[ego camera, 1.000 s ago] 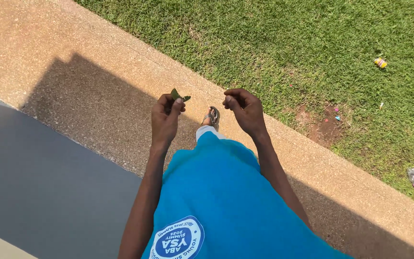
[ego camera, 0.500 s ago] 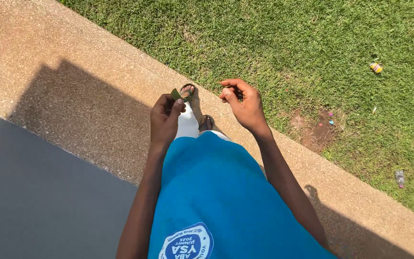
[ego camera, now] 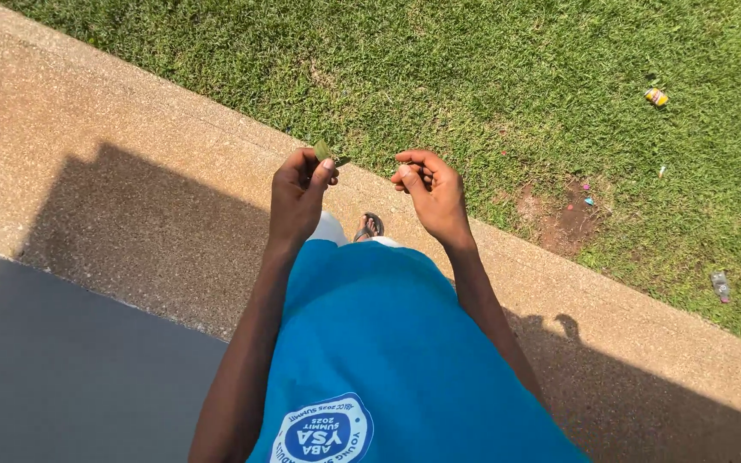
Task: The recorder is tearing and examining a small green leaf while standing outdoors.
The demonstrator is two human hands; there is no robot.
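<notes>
My left hand [ego camera: 299, 196] is raised in front of my blue shirt [ego camera: 388, 343] and pinches a small green leaf [ego camera: 326, 153] between thumb and fingers. My right hand [ego camera: 430, 193] is level with it, a little to the right, its fingers curled in; something small may sit in them, but I cannot make it out. Between my forearms, one foot in a sandal [ego camera: 370, 227] rests on the concrete strip [ego camera: 130, 171]. Both hands are over the edge where the concrete meets the grass.
A lawn [ego camera: 516, 77] fills the upper right, with a bare dirt patch [ego camera: 563, 214] and bits of litter: a yellow wrapper [ego camera: 656, 97] and a grey scrap [ego camera: 719, 285]. A smooth grey slab [ego camera: 53, 369] lies at lower left. My shadow falls across the concrete.
I have stepped along the strip toward the grass. The foot that was stretched forward is back under me. Both hands stay raised, the left still pinching the leaf.
</notes>
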